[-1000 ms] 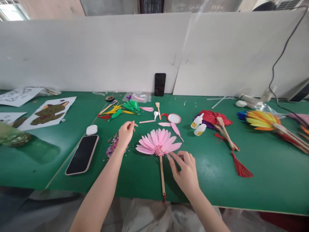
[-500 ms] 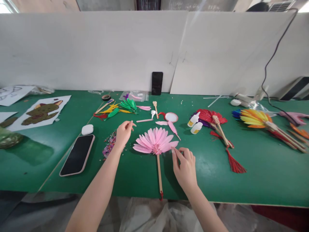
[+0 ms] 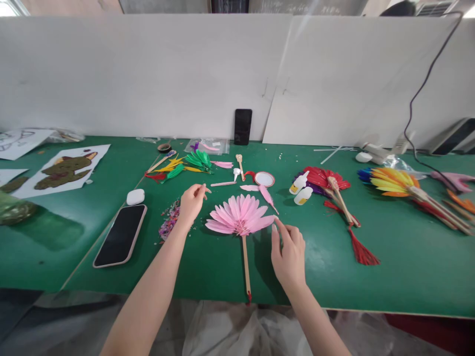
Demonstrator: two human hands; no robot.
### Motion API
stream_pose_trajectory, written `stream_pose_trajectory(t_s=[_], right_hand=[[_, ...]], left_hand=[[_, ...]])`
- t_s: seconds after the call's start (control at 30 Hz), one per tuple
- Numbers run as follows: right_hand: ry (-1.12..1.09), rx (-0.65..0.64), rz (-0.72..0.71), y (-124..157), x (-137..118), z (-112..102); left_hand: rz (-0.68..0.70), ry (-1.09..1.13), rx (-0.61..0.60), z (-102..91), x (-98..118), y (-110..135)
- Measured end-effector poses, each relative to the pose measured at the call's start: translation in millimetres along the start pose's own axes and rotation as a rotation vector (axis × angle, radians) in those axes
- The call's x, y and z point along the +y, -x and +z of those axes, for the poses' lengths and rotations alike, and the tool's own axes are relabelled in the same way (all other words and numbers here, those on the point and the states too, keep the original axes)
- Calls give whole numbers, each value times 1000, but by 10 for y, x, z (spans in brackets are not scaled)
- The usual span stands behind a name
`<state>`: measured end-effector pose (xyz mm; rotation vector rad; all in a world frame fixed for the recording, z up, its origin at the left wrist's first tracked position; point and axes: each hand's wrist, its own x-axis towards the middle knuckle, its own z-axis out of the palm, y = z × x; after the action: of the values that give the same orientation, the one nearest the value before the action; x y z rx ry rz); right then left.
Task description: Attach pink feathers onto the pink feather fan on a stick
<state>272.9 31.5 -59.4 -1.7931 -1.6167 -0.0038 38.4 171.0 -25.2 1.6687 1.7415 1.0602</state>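
Note:
A pink feather fan (image 3: pixel 239 215) on a thin wooden stick lies flat on the green table (image 3: pixel 389 267), straight in front of me. My right hand (image 3: pixel 289 252) rests just right of the stick. Its index finger reaches up and touches the fan's lower right feather tip, and it holds nothing. My left hand (image 3: pixel 191 201) hovers left of the fan beside a pile of small sequins (image 3: pixel 169 220). Its thumb and forefinger are pinched together; I cannot make out what is between them. Loose pink feathers (image 3: pixel 265 193) lie just beyond the fan.
A phone (image 3: pixel 120 235) and a white earbud case (image 3: pixel 135 197) lie at the left. Green and yellow feathers (image 3: pixel 185 165), a round mirror (image 3: pixel 264 179), two glue bottles (image 3: pixel 301 190), a red fan (image 3: pixel 328 180) and a multicoloured fan (image 3: pixel 393 180) lie further back. White boards stand behind.
My right hand has moved up and to the right, from under the fan's lower edge to its right feather tip. My left hand has kept its pinch in place.

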Motion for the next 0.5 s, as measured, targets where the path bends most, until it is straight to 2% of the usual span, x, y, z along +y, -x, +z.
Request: stream_pose_trajectory(t_s=[0.3, 0.5], right_hand=[[3, -79, -16, -9, -22, 20], [44, -51, 51, -6, -6, 23]], left_hand=[[9, 3, -16, 14, 5, 7], [16, 2, -29, 20, -7, 3]])
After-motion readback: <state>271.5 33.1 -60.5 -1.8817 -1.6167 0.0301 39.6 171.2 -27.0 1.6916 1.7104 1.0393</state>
